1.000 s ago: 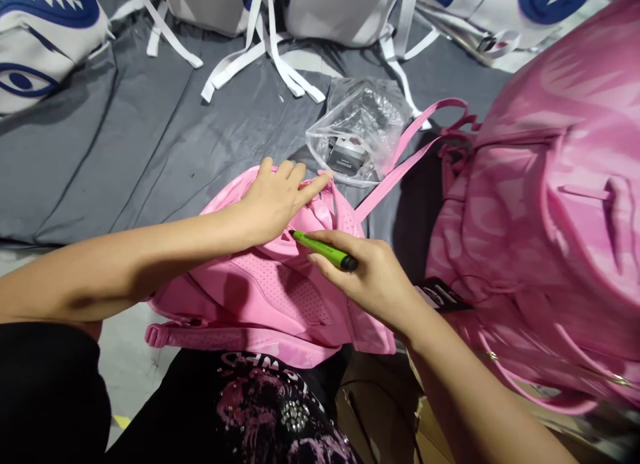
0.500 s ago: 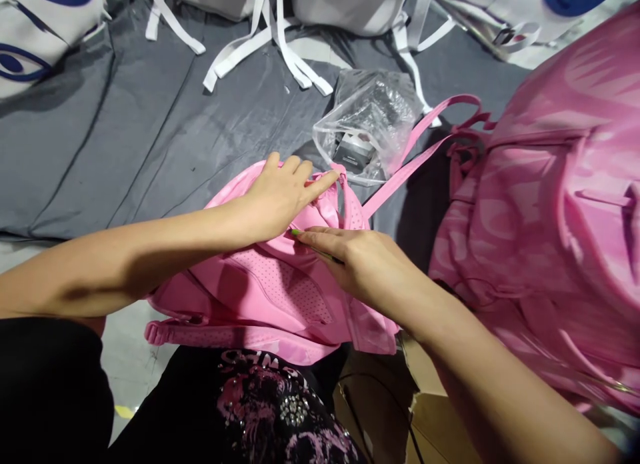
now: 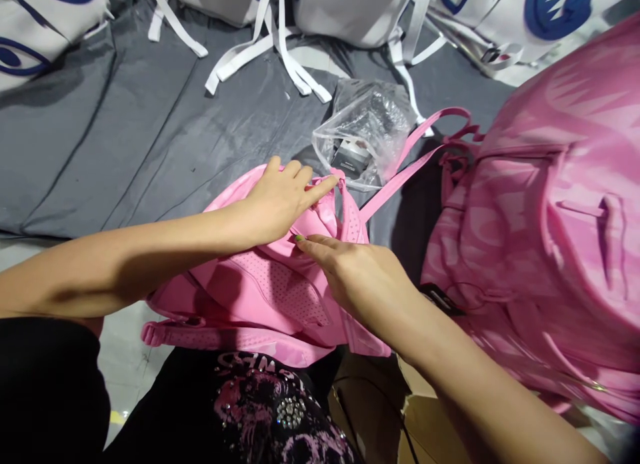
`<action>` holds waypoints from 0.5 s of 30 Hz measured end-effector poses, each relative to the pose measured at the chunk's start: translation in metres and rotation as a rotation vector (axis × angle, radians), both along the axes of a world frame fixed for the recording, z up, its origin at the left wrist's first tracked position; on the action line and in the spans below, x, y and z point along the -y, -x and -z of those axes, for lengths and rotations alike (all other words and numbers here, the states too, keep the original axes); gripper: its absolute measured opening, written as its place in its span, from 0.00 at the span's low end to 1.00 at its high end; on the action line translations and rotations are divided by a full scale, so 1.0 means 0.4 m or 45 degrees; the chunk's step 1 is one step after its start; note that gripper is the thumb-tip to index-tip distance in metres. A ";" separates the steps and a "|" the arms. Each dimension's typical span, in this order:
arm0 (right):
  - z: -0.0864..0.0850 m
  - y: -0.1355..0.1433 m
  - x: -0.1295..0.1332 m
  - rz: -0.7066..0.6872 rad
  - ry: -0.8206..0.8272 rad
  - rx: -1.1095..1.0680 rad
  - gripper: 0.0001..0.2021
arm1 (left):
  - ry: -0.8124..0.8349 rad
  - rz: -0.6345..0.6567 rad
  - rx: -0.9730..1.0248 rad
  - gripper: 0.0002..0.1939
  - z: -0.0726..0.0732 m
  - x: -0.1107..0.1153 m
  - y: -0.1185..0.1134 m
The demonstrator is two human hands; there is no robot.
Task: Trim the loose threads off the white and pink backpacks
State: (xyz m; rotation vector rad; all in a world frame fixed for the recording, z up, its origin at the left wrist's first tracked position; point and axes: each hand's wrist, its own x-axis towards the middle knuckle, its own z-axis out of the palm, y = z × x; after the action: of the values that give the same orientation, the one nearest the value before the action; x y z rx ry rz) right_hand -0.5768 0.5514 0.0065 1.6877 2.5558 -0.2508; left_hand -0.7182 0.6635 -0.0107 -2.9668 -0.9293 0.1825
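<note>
A pink backpack (image 3: 280, 287) with perforated mesh panels and straps lies across my lap, its top against the grey-covered surface. My left hand (image 3: 283, 201) grips its far upper edge, the fingertips curled over and out of sight and the index finger stretched to the right. Close beside it, my right hand (image 3: 353, 267) is closed at the bag's upper fold. A green tip shows at the end of its fingers. What those fingers hold is hidden under the hand.
A clear plastic bag (image 3: 370, 131) with a small dark box (image 3: 351, 159) lies just beyond. A large pink patterned backpack (image 3: 520, 237) stands at the right. White backpacks (image 3: 350, 11) with blue designs line the back of the grey cover (image 3: 145, 124). Below is an open cardboard box (image 3: 430, 424).
My right hand has shifted slightly down, and a thin edge seen under its fingers is now out of sight. The left hand keeps its hold. The view has moved a little.
</note>
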 end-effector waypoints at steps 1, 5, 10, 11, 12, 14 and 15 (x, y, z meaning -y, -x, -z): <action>-0.001 0.002 0.000 0.004 0.001 0.010 0.23 | 0.002 -0.001 -0.002 0.46 -0.002 0.000 0.000; -0.004 0.011 0.002 0.033 0.036 0.062 0.23 | 0.024 -0.006 -0.013 0.45 -0.012 0.004 -0.002; -0.002 0.014 0.010 0.073 0.073 0.068 0.23 | 0.031 -0.017 -0.067 0.44 -0.024 0.008 -0.007; -0.002 0.012 0.014 0.083 0.078 0.070 0.23 | 0.035 -0.008 -0.072 0.45 -0.027 0.005 -0.005; -0.002 0.009 0.018 0.093 0.079 0.066 0.23 | 0.044 0.008 -0.078 0.46 -0.032 0.000 0.000; -0.001 0.003 0.029 0.116 0.061 0.020 0.24 | 0.075 0.006 -0.111 0.53 -0.047 -0.013 0.016; -0.001 0.000 0.034 0.131 0.048 -0.024 0.23 | 0.101 -0.026 -0.143 0.57 -0.058 -0.020 0.029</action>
State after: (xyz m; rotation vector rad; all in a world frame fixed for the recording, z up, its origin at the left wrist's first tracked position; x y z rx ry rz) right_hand -0.5767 0.5376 0.0068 1.8139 2.4643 -0.3198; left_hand -0.7297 0.6715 0.0127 -2.9820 -0.9612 0.3914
